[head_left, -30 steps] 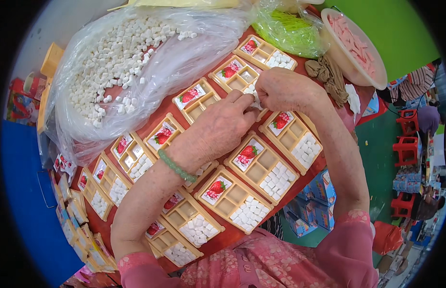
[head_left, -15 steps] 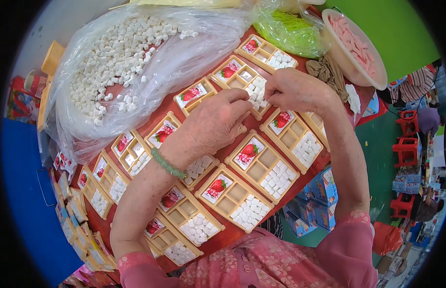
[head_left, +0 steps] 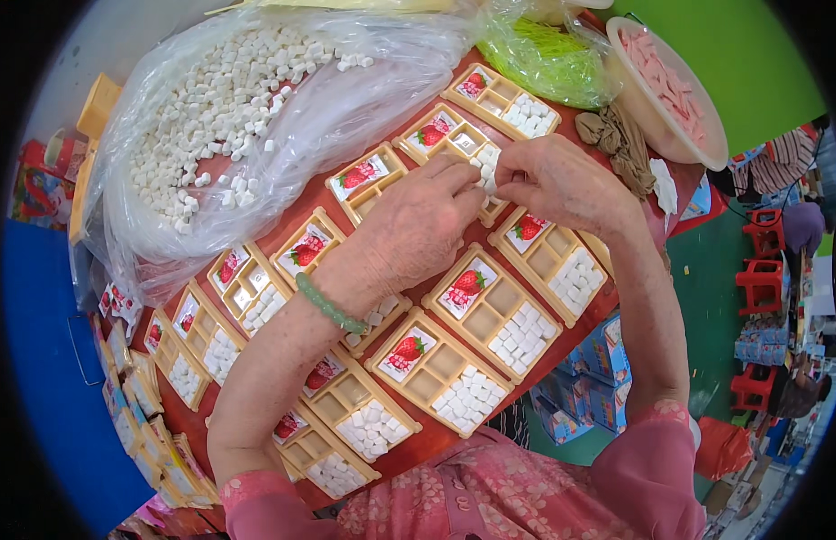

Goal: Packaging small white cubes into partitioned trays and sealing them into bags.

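Both hands meet over a beige compartment tray (head_left: 416, 155) near the table's middle, which holds a strawberry-print packet (head_left: 433, 133) and small white marshmallows (head_left: 486, 166). My left hand (head_left: 425, 214), with a green bead bracelet (head_left: 325, 309) at the wrist, reaches the marshmallows from the left. Its fingers are curled and pressed together; what they hold, if anything, is hidden. From the right, my right hand (head_left: 557, 180) bends down at the marshmallows' edge, thumb and fingers pinched. Whatever is in that pinch cannot be made out.
Several similar filled trays (head_left: 490, 310) cover the red table (head_left: 409, 472). A clear plastic bag (head_left: 346, 112) of loose marshmallows lies at the far left. Far right are a bag of green strips (head_left: 544, 58), a brown cloth (head_left: 619, 148) and a bowl of pink pieces (head_left: 710, 148).
My left hand has shifted slightly right, its fingers curling further over the marshmallows. My right hand has moved slightly down and right, its fingers still at the same tray.
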### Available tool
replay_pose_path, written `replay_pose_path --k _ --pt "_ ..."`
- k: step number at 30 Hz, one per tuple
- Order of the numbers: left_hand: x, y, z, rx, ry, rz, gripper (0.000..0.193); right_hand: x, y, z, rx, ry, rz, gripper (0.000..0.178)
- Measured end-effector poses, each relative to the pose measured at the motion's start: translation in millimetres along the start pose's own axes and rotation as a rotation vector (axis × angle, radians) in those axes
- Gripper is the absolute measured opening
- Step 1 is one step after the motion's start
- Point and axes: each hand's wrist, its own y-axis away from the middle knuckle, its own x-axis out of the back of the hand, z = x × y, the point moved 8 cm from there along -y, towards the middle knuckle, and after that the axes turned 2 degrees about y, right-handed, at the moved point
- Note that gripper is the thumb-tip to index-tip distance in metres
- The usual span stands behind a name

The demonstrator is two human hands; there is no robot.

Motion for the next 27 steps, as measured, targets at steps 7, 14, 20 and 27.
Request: replay_pose_path --k 7,14,20,27 --pt "-7.8 3.4 -0.4 0.023 0.004 -0.055 0.028 -10.6 -2.3 2.0 -0.086 0.053 -0.065 0.015" --pt "-9.6 3.7 -2.2 0.024 -0.002 -0.056 0.028 -12.4 -5.2 2.1 -0.010 0.100 -0.062 0.012" --pt "-8.8 4.3 -3.6 0.023 0.028 -0.036 0.028 -12.8 -8.9 4.6 0.028 0.084 -0.122 0.010" --pt "-11.1 3.9 -4.4 0.004 0.006 -0.003 0.021 -16.2 -10.1 -5.1 0.057 0.156 -0.098 0.008"
